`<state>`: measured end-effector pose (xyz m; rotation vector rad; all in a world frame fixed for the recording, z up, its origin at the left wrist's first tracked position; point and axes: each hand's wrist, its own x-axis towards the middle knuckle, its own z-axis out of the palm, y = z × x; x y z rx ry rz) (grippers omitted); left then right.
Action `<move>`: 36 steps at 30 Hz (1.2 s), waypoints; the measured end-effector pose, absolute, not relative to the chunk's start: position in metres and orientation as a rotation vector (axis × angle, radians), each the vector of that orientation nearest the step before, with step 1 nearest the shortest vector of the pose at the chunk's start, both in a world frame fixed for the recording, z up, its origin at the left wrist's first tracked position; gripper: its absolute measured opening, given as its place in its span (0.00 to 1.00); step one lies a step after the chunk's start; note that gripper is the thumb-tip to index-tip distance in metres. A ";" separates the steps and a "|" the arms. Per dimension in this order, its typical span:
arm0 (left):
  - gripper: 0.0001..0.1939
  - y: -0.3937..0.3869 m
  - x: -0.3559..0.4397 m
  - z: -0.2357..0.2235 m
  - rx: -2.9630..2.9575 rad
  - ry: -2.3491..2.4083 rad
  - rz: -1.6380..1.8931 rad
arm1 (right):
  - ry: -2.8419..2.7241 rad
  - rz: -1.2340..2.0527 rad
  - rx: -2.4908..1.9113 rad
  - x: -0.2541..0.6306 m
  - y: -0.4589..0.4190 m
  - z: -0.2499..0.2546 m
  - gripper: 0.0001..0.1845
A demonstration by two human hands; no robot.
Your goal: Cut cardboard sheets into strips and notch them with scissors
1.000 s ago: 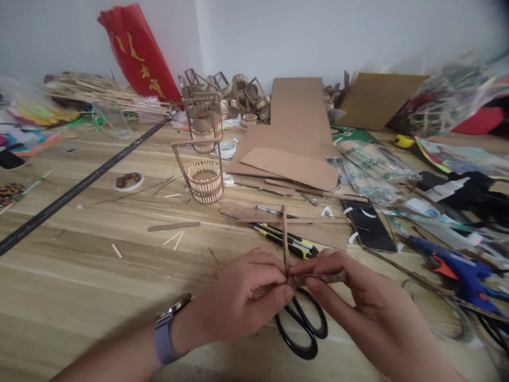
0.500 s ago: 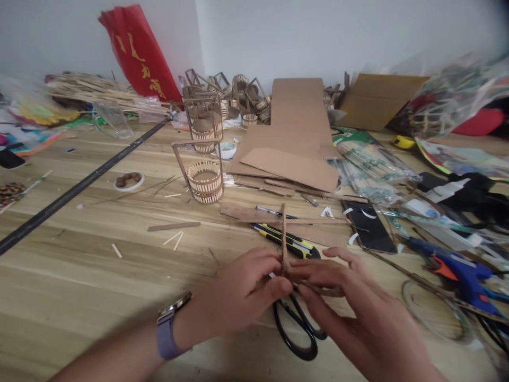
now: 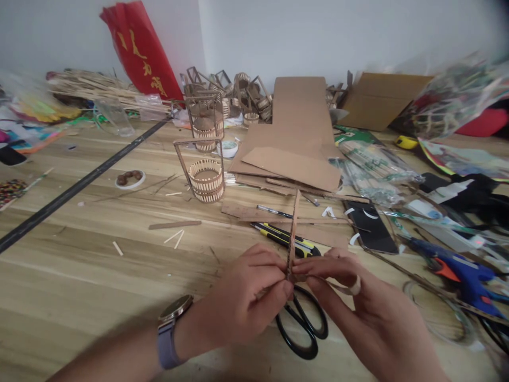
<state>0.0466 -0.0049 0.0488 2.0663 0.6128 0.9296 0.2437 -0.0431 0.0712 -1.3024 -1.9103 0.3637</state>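
Head view: wooden desk (image 3: 71, 281), with flat cardboard sheets (image 3: 290, 138) across its far half. Right hand (image 3: 366, 313) and left hand (image 3: 248, 294), thumbs and fingers pinching. Black-handled scissors (image 3: 305, 323), below and between both. Upright cardboard strip (image 3: 292, 239), lower end in the left hand's grip; thin curled strip (image 3: 353, 287), in the right's.

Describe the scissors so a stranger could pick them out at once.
From the big brown cardboard, come toward the wearer to where the left hand and right hand nearly meet. Just below their fingers in the picture are the scissors, blades hidden; two black loop handles set them apart from the cardboard strip held there.
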 end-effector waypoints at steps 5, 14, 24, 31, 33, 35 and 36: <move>0.16 -0.003 0.045 0.054 2.087 0.515 0.910 | -1.774 0.671 -1.356 0.254 -0.039 0.076 0.10; 0.22 -0.001 0.043 0.049 1.948 0.627 0.848 | -1.957 0.183 -1.207 0.245 -0.046 0.074 0.09; 0.14 -0.009 0.049 0.046 2.130 0.742 0.943 | -2.024 0.111 -1.136 0.239 -0.040 0.063 0.04; 0.12 -0.008 0.047 0.049 2.136 0.683 0.947 | -1.851 0.512 -1.251 0.243 -0.040 0.064 0.05; 0.12 -0.008 0.047 0.049 2.120 0.677 0.929 | -1.827 0.552 -1.246 0.243 -0.040 0.064 0.05; 0.13 -0.008 0.048 0.049 2.100 0.694 0.907 | -1.817 0.567 -1.233 0.243 -0.040 0.062 0.05; 0.14 -0.008 0.048 0.050 2.084 0.721 0.894 | -1.811 0.568 -1.219 0.242 -0.041 0.060 0.05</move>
